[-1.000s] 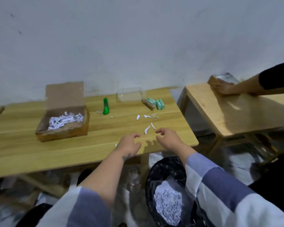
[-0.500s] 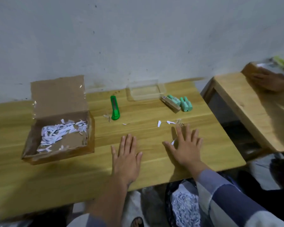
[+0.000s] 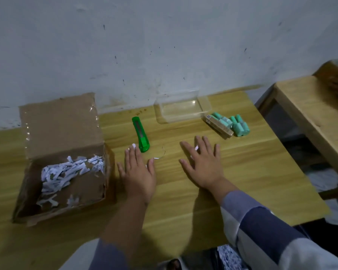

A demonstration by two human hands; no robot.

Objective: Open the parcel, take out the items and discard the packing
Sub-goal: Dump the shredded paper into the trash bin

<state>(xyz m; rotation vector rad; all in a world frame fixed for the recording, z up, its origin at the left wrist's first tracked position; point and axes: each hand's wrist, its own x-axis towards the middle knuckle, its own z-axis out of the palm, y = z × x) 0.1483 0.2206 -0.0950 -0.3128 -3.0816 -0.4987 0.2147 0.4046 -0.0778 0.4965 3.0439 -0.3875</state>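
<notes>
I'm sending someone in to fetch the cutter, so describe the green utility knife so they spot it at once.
On the light wooden table against the white wall, look just right of the open brown cardboard box of shredded white paper. The green plastic utility knife lies flat there, by the left hand's fingertips. It is one long bright-green bar, unlike the stubby mint-green rolls.

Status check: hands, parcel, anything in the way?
Both hands, left hand and right hand, flat on table. Cardboard box open, paper shreds inside. Green cutter near left fingertips.
</notes>
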